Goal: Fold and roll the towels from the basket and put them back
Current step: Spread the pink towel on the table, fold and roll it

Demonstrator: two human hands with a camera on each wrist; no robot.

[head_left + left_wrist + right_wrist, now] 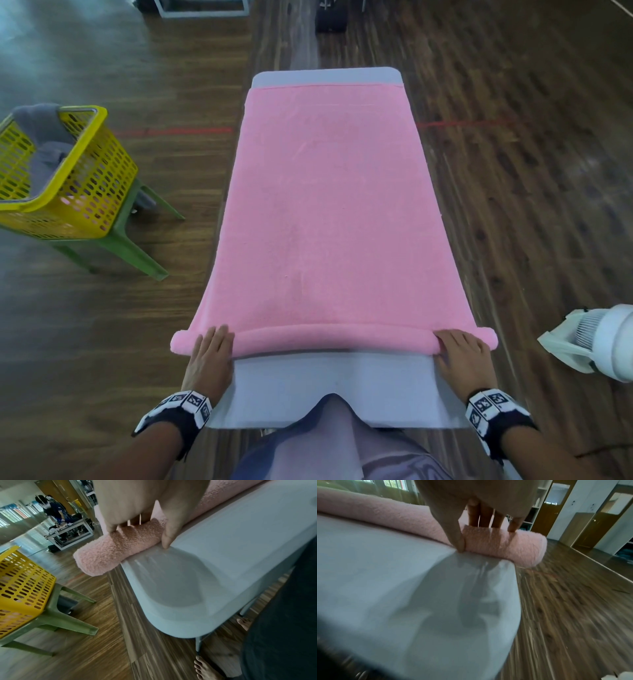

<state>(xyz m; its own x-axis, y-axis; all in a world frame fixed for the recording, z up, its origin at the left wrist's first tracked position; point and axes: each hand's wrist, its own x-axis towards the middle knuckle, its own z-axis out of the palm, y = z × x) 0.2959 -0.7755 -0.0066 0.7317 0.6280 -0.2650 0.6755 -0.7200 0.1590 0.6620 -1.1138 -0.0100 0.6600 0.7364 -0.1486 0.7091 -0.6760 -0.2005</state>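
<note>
A pink towel (325, 205) lies spread lengthwise over the long white table (325, 394). Its near end is rolled into a thin roll (332, 339) that overhangs the table on both sides. My left hand (210, 353) rests on the roll's left end, fingers laid straight over it. In the left wrist view the left hand (145, 507) has its thumb against the near side of the roll (111, 553). My right hand (462, 353) rests the same way on the right end. The right wrist view shows the right hand (479, 500) with straight fingers on top of the roll (496, 545).
A yellow perforated basket (68, 178) with a grey towel (44, 137) in it stands on a green stool (130, 236) at the left. A white fan (603, 346) sits on the floor at the right. Wooden floor surrounds the table.
</note>
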